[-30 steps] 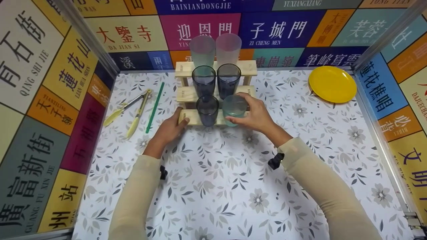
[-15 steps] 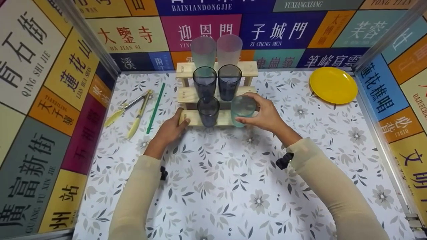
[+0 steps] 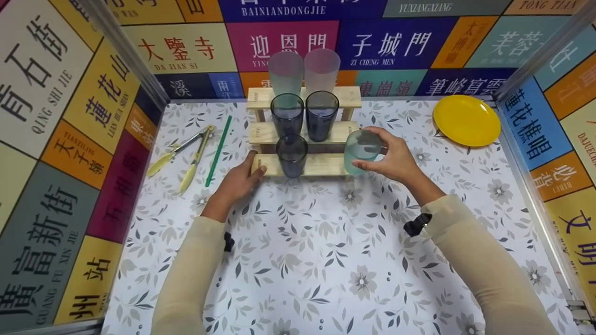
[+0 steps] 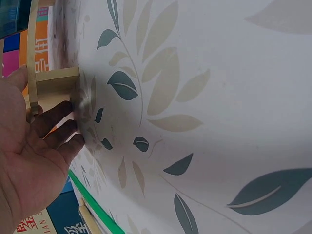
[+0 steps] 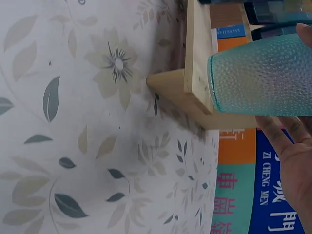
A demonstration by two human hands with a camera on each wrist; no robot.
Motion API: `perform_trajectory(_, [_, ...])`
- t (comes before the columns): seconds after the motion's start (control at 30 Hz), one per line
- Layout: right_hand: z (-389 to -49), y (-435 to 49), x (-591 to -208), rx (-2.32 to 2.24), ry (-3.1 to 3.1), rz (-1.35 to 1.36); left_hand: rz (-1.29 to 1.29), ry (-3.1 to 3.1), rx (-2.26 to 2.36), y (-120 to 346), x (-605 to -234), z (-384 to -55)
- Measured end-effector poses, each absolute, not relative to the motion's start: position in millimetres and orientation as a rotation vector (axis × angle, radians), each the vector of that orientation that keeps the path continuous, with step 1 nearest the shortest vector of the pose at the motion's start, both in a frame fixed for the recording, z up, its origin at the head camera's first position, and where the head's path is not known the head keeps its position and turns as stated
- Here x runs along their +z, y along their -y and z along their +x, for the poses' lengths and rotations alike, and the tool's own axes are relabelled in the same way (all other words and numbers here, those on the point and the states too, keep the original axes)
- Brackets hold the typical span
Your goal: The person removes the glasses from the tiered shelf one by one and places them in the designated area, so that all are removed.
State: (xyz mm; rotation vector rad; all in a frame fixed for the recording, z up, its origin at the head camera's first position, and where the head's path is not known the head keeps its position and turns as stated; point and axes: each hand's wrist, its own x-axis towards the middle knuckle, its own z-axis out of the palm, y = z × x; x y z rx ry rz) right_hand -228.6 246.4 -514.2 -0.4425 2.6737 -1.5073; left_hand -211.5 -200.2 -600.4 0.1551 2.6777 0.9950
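A three-step wooden rack (image 3: pixel 326 164) stands near the back wall. My left hand (image 3: pixel 240 179) grips the left end of its lowest step; in the left wrist view that hand's thumb lies by the board, its fingers beside the support. With my right hand (image 3: pixel 393 156) I hold a pale green textured cup (image 3: pixel 361 153) at the right end of the same step. Its base is beside or just over the step in the right wrist view; contact cannot be told. A dark grey cup (image 3: pixel 292 158) stands left on that step. Two dark cups (image 3: pixel 321 116) occupy the middle step.
Two frosted cups (image 3: pixel 321 70) stand on the top step. Left of the rack lie yellow-tipped tongs (image 3: pixel 193 158) and a green straw (image 3: pixel 219 151). A yellow plate (image 3: pixel 467 121) is at the back right. Printed walls (image 3: pixel 288 42) border the floral tabletop (image 3: pixel 302 256).
My right hand has moved right along the lowest step, carrying the green cup from beside the dark grey one to the step's right end. My left hand keeps its place on the rack.
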Motion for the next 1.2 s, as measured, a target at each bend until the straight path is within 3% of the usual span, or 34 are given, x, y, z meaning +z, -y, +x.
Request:
perform_trajectory(0.63, [-249.1,-305.4,-544.8,-1.523,-2.665,-0.168,0.139,-2.668,0.997,199.2,-600.3,-211.2])
perform_trajectory(1.2, [-266.3,-317.3,-564.5,-1.536,-2.580,0.039,0.120,-2.662,0.982,201.4,-601.6,-211.7])
